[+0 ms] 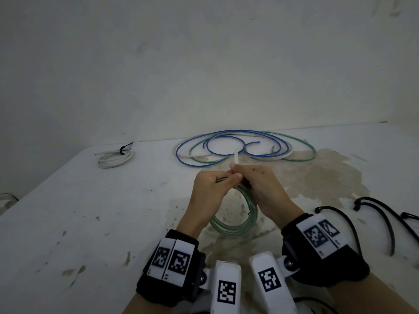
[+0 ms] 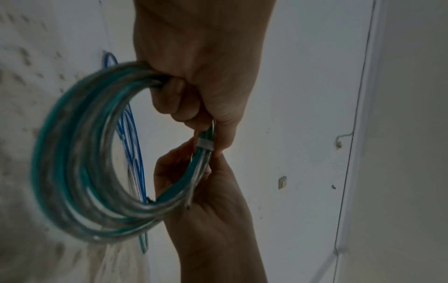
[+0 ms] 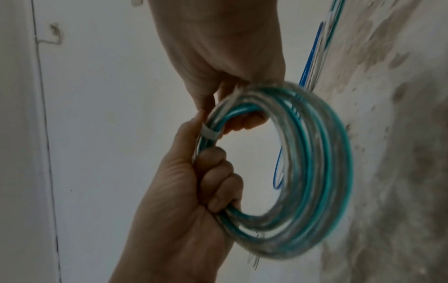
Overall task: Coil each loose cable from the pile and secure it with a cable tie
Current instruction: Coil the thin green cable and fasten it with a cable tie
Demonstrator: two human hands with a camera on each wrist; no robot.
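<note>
A coil of green and clear cable (image 1: 235, 223) hangs between both hands above the table. My left hand (image 1: 210, 186) grips the coil's upper left arc, fingers curled around the strands (image 3: 213, 183). My right hand (image 1: 260, 184) pinches the tail of a white cable tie (image 1: 236, 158), which sticks up between the hands, with a finger hooked through the coil (image 3: 247, 118). The tie's band (image 2: 206, 145) wraps the bundled strands (image 3: 211, 133) between the two grips. The coil (image 2: 80, 172) looks blurred in both wrist views.
A loose pile of blue, green and white cables (image 1: 240, 130) lies at the back of the stained white table (image 1: 90, 223). A white coil bound with a black tie (image 1: 113, 159) sits at the back left. Black ties (image 1: 356, 207) lie at the right.
</note>
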